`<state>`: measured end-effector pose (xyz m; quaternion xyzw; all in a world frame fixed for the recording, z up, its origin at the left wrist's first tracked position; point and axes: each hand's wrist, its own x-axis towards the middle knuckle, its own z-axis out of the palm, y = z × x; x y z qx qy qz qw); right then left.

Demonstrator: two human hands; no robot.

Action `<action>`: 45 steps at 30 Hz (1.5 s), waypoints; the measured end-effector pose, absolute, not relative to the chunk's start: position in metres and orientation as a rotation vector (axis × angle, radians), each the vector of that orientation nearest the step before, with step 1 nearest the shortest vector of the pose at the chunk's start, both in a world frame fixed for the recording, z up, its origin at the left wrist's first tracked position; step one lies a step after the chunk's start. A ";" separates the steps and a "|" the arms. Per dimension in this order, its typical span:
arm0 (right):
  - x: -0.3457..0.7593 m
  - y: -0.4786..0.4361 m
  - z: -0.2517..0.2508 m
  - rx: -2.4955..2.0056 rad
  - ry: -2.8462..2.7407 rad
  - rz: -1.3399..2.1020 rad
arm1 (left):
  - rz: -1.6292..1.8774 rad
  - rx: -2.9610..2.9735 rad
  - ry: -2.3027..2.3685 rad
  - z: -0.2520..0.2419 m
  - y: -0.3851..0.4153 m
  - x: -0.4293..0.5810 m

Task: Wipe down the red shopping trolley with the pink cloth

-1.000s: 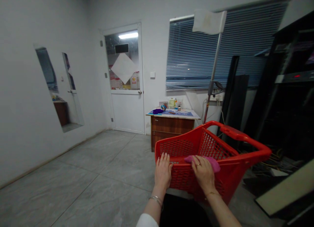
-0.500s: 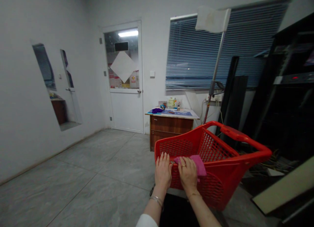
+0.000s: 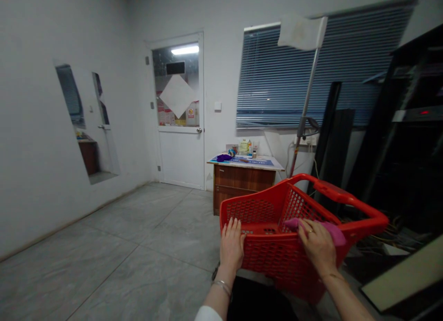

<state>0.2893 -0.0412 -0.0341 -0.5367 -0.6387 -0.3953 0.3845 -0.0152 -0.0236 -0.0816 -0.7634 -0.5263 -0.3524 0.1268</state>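
A red plastic shopping cart point(image 3: 270, 261) with perforated sides stands in front of me. My left hand point(image 3: 232, 245) rests over its near rim at the left corner, fingers bent over the edge and gripping it. Farther right along the same rim, my right hand point(image 3: 316, 245) is closed on a pink cloth point(image 3: 335, 233) and presses it against the edge. Part of the cloth hangs out on both sides of the hand. The inside of the basket shows its grid floor and far wall.
A small wooden cabinet point(image 3: 242, 178) with bottles and a purple cloth point(image 3: 224, 158) on top stands behind the cart. A pole with a white flag point(image 3: 301, 32) leans by the window blinds point(image 3: 270, 81). Dark panels and a rack crowd the right. A white door point(image 3: 182, 159) and mirror point(image 3: 100, 145) are left.
My right hand has slid to the right along the cart's rim with the pink cloth. My left hand has stayed at the left corner. The view has shifted slightly.
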 end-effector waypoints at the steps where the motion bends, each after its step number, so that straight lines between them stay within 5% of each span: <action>1: 0.282 -0.042 -0.035 -1.385 -1.600 -0.996 | -1.039 -2.212 -1.538 -0.082 -0.024 -0.013; 10: 0.132 -0.035 -0.077 -1.279 -1.616 -0.876 | -1.030 -2.223 -1.511 -0.084 -0.024 -0.017; 22: 0.295 -0.038 -0.028 -1.361 -1.630 -1.040 | -1.010 -2.245 -1.539 -0.079 -0.021 -0.019; 35: 0.129 -0.034 -0.072 -1.258 -1.627 -0.843 | -1.003 -2.207 -1.537 -0.081 -0.024 -0.017; 45: 0.275 -0.039 -0.035 -1.326 -1.681 -1.105 | -0.958 -2.251 -1.562 -0.075 -0.022 -0.022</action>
